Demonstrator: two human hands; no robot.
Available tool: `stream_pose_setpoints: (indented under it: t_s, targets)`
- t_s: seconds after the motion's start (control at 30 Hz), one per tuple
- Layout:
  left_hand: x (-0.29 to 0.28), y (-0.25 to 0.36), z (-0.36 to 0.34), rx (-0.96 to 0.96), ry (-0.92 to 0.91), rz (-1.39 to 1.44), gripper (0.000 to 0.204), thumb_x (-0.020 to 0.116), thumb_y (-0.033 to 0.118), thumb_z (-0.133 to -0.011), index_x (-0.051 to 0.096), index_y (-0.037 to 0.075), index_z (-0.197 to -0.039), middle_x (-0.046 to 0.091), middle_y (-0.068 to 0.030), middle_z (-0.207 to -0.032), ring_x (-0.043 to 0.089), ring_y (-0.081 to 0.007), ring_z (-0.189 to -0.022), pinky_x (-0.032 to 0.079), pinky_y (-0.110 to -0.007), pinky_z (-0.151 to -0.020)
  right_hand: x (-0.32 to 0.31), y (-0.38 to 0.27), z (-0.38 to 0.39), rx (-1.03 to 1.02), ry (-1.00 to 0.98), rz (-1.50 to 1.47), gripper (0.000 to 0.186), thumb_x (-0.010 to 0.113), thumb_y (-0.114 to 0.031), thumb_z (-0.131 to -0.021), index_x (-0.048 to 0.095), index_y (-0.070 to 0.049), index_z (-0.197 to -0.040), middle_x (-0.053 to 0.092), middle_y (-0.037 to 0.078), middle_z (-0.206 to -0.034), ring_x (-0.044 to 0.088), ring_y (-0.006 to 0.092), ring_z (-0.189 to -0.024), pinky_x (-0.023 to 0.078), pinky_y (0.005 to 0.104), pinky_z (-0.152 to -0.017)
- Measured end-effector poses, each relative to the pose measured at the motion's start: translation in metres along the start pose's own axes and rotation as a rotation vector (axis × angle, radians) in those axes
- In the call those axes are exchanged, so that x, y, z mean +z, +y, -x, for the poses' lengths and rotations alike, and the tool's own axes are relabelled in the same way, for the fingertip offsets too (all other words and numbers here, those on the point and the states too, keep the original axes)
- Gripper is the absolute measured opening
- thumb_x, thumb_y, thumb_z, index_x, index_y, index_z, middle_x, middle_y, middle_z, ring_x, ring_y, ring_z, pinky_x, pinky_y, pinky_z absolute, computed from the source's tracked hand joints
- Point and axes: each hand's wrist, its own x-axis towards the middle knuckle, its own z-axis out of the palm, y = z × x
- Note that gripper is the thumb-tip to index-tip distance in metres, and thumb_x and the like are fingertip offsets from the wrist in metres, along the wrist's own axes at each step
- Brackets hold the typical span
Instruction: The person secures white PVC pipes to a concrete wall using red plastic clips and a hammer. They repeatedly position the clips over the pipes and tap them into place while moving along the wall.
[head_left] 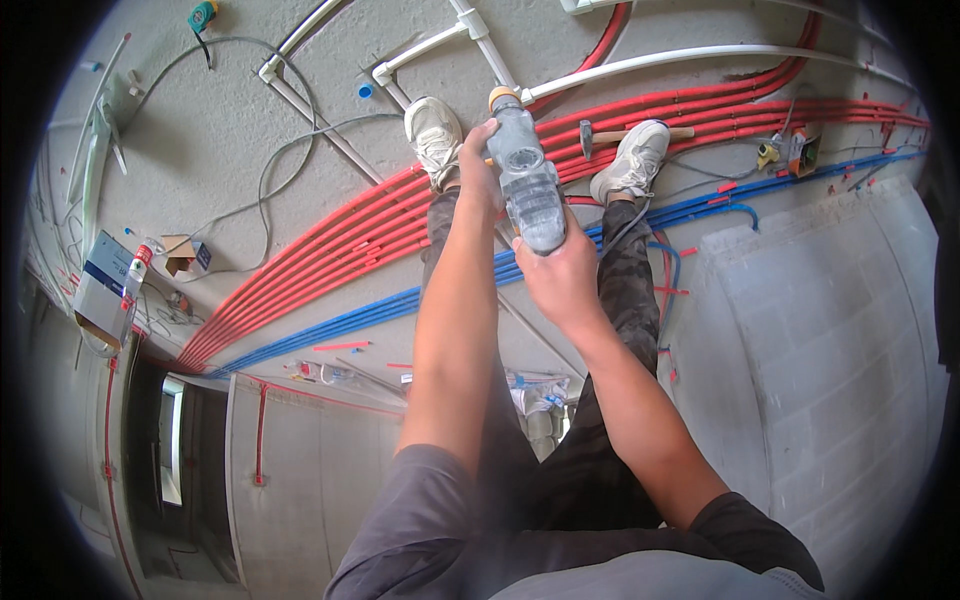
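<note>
A dusty grey rotary hammer drill [524, 180] is held out over the floor, its orange-ringed front end [502, 95] pointing away from me. My left hand [480, 165] is closed at the left side of its front part; the grip there is mostly hidden. At the rear of the body, my right hand [562, 278] is wrapped round the handle. White pipe [490, 52] runs just beyond the drill's front end. Whether a bit touches the floor cannot be seen. A hammer [640, 134] with a wooden handle lies across the red conduits, near my right shoe [632, 160].
Rows of red conduits [330, 235] and blue conduits [330, 330] cross the floor under my legs. A grey cable [262, 190] loops at left. A teal tape measure [203, 15] lies far left. Opened boxes [110, 285] stand at left, and a small carton [803, 152] lies at right.
</note>
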Motion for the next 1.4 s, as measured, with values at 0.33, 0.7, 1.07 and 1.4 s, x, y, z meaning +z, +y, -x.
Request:
stream_pose_setpoints:
  t_s: [0.33,0.7,1.07,1.4]
  targets:
    - [0.005,0.011,0.002,-0.002,-0.048,-0.020,0.054,0.057,0.045,-0.089,0.064,-0.001,-0.116,0.070,-0.0171,-0.094,0.070,-0.0321,-0.079,0.059,-0.046,-0.073,-0.002,-0.016,-0.012,-0.052,-0.057,0.057,0.037,0.075,-0.008,-0.079,0.063,0.000,-0.114,0.072,0.021,-0.099,0.069,0.0426,-0.095,0.054,0.0424,-0.082]
    - [-0.003,-0.001,-0.003,0.011,-0.026,0.036,0.057,0.059,0.047,-0.088,0.061,0.000,-0.121,0.068,-0.0217,-0.101,0.070,-0.0358,-0.085,0.059,-0.048,-0.078,-0.014,-0.019,-0.019,-0.101,-0.112,0.120,0.034,0.074,-0.007,-0.079,0.065,0.001,-0.111,0.072,0.021,-0.097,0.072,0.0382,-0.093,0.054,0.0411,-0.082]
    - [0.004,0.002,-0.013,0.073,0.007,0.138,0.045,0.058,0.036,-0.092,0.062,0.001,-0.119,0.069,-0.0174,-0.101,0.070,-0.0333,-0.087,0.059,-0.047,-0.081,-0.013,-0.027,-0.033,-0.060,-0.154,0.102,0.031,0.072,-0.006,-0.081,0.067,0.001,-0.111,0.074,0.015,-0.097,0.072,0.0269,-0.089,0.054,0.0372,-0.083]
    - [0.001,0.005,-0.029,0.092,0.020,0.125,0.046,0.058,0.037,-0.090,0.062,0.000,-0.116,0.069,-0.0195,-0.096,0.069,-0.0363,-0.081,0.059,-0.049,-0.077,-0.005,-0.036,-0.040,-0.027,-0.145,0.157,0.031,0.073,-0.013,-0.082,0.066,-0.002,-0.110,0.071,0.024,-0.102,0.067,0.0456,-0.099,0.053,0.0501,-0.085]
